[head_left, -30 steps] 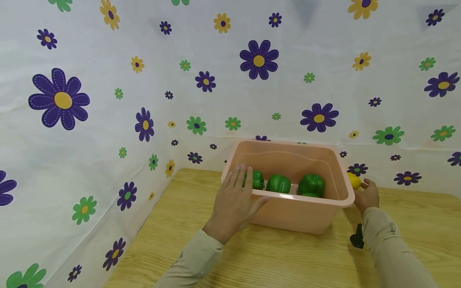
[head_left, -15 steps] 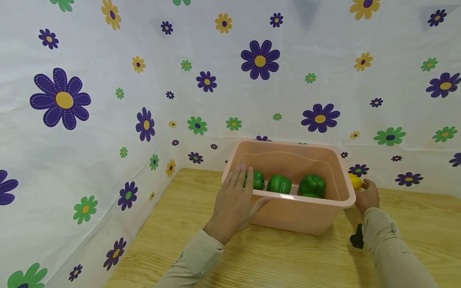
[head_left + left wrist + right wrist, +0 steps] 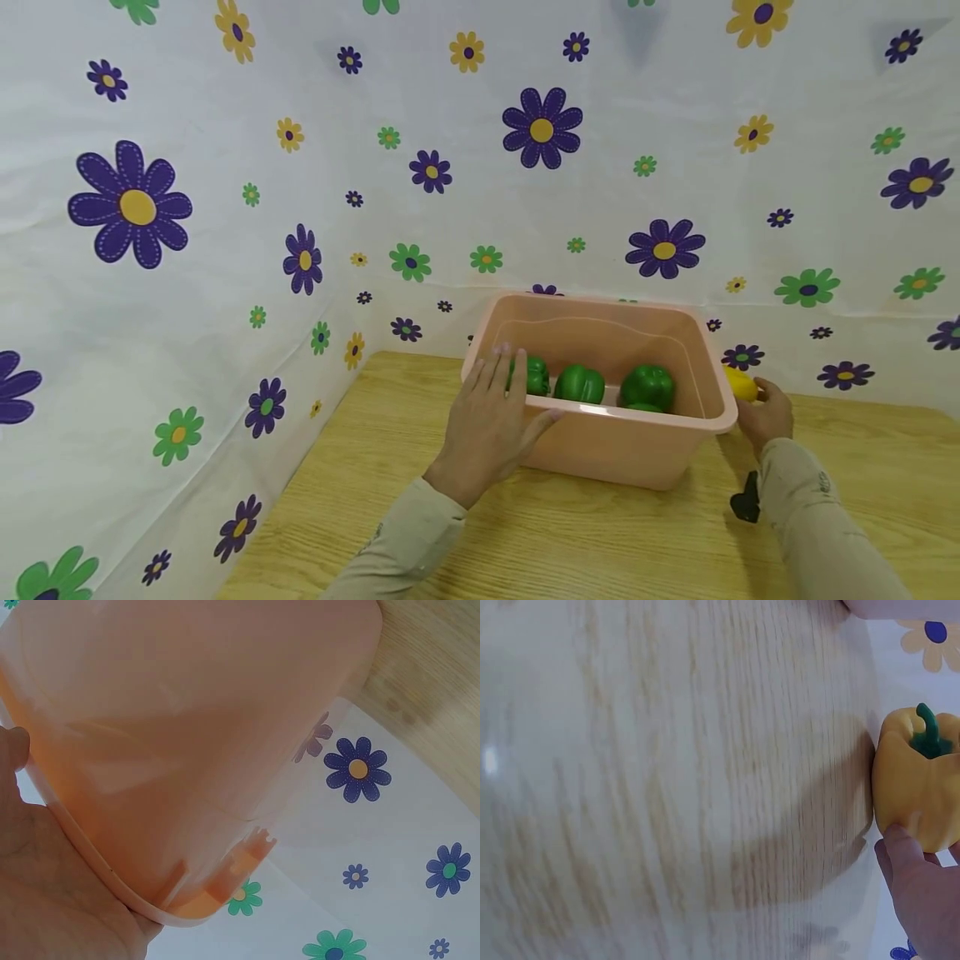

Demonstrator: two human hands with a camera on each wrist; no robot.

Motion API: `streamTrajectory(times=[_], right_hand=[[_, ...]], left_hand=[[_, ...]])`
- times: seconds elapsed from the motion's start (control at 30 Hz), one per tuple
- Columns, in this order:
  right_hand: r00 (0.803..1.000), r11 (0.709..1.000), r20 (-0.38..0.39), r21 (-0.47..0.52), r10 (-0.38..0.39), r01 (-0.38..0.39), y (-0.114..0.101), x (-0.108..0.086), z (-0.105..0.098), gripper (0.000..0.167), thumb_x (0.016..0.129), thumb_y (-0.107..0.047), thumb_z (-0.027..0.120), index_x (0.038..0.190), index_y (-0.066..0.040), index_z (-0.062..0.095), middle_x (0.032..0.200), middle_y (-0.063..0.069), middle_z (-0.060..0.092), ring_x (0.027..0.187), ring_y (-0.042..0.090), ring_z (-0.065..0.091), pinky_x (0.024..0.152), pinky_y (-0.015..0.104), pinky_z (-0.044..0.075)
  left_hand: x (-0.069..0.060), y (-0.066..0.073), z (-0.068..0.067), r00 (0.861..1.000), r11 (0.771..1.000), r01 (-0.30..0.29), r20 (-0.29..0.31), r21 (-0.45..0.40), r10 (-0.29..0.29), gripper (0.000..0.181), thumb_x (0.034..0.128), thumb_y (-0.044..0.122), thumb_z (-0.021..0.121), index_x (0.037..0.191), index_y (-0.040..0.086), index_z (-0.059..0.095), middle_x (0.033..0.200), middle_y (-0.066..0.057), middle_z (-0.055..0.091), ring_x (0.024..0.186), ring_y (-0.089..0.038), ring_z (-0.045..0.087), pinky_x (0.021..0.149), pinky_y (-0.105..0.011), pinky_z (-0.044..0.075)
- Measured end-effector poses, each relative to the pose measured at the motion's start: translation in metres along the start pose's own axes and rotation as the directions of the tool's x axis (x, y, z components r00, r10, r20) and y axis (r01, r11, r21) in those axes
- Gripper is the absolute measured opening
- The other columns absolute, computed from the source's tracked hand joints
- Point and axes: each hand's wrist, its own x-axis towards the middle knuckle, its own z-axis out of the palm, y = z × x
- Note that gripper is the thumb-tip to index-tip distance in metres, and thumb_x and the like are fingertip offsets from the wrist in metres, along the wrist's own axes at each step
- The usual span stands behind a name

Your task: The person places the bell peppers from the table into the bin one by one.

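A peach plastic bin (image 3: 600, 446) stands on the table, with several green bell peppers (image 3: 647, 387) inside. My left hand (image 3: 483, 417) rests on the near left rim with straight fingers, partly covering the leftmost green pepper (image 3: 537, 377). In the left wrist view, that hand (image 3: 56, 877) lies against the bin's rim (image 3: 112, 885). Beyond the bin's right side, my right hand (image 3: 767, 417) holds a yellow bell pepper (image 3: 741, 383), partly hidden by the bin. The right wrist view shows the thumb against the yellow pepper (image 3: 915, 780), its green stem pointing away from the hand.
The wood-grain table (image 3: 360, 467) extends in front of the bin and to both sides. White flower-print sheeting (image 3: 450, 208) rises behind and at the left. A small black object (image 3: 746, 500) shows beside the right sleeve.
The yellow bell pepper and my right hand have shifted slightly, and more of the pepper shows beside the bin. My left hand and the bin have stayed put.
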Motion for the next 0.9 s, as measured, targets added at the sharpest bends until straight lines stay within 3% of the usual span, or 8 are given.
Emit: streamTrajectory(times=[0.3, 0.63, 0.8, 0.9], right_hand=[[0.996, 0.996, -0.062, 0.069, 0.066, -0.061, -0.007, -0.008, -0.010, 0.085, 0.100, -0.038, 0.061, 0.160, 0.002, 0.015, 0.160, 0.033, 0.021, 0.143, 0.050, 0.029, 0.118, 0.058, 0.029], [0.980, 0.984, -0.194, 0.177, 0.038, -0.003, -0.036, -0.019, -0.025, 0.088, 0.097, -0.047, 0.064, 0.162, -0.007, 0.020, 0.163, 0.021, 0.024, 0.147, 0.039, 0.028, 0.120, 0.051, 0.029], [0.968, 0.951, -0.249, 0.307, 0.036, 0.043, -0.057, -0.027, -0.031, 0.084, 0.094, -0.045, 0.069, 0.161, -0.016, 0.028, 0.161, 0.014, 0.030, 0.136, 0.026, 0.042, 0.117, 0.038, 0.035], [0.968, 0.906, -0.251, 0.414, 0.025, 0.084, -0.070, -0.035, -0.034, 0.083, 0.091, -0.043, 0.075, 0.159, -0.019, 0.033, 0.155, 0.011, 0.035, 0.129, 0.020, 0.048, 0.109, 0.028, 0.041]], left_hand=[[0.000, 0.001, -0.001, 1.000, 1.000, 0.002, 0.011, -0.007, -0.002, 0.088, 0.1023, 0.067, 0.029, 0.156, -0.003, 0.033, 0.162, -0.021, 0.029, 0.151, -0.033, 0.026, 0.123, -0.045, 0.023], [0.000, 0.000, 0.000, 0.999, 1.000, 0.014, 0.040, -0.002, -0.014, 0.090, 0.1017, 0.069, 0.026, 0.157, -0.003, 0.031, 0.163, -0.021, 0.026, 0.152, -0.032, 0.024, 0.124, -0.044, 0.020], [0.000, 0.000, 0.001, 1.000, 1.000, 0.007, 0.018, -0.003, -0.007, 0.090, 0.1018, 0.069, 0.028, 0.156, -0.003, 0.032, 0.162, -0.022, 0.027, 0.151, -0.034, 0.027, 0.123, -0.045, 0.022], [0.000, 0.000, 0.001, 1.000, 1.000, 0.000, 0.003, -0.006, 0.000, 0.090, 0.1019, 0.068, 0.030, 0.155, -0.004, 0.033, 0.161, -0.023, 0.029, 0.150, -0.034, 0.030, 0.123, -0.045, 0.023]])
